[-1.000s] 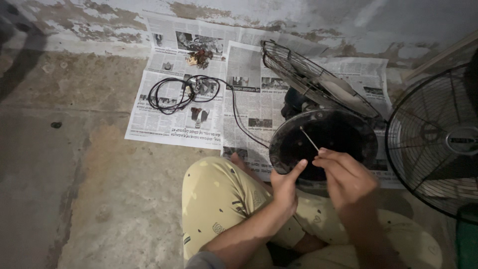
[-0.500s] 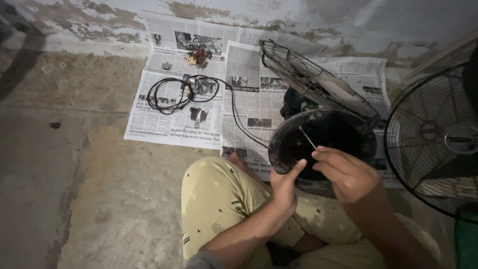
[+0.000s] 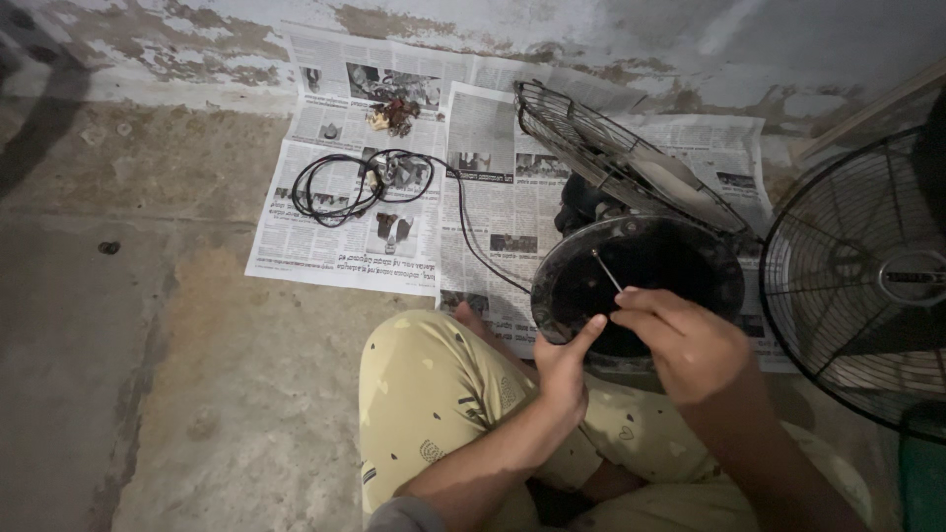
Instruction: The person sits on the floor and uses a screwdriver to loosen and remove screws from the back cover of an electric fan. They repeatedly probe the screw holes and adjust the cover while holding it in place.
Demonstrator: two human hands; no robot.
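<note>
A rough, stained concrete floor fills the left of the view. Farther back, sheets of newspaper lie flat against a peeling wall. On them rests a loosely coiled black cable, with a small heap of reddish-brown bits beyond it. One strand of cable runs right towards a round, dark fan housing that stands tilted in front of the seated person's knees. The left hand grips the housing's near rim, thumb raised against the edge. The right hand has its fingers pinched together on a thin metal rod, whose tip points into the housing. Behind leans a wire fan guard, partly blocking the newspaper. At far right stands another black wire grille.
</note>
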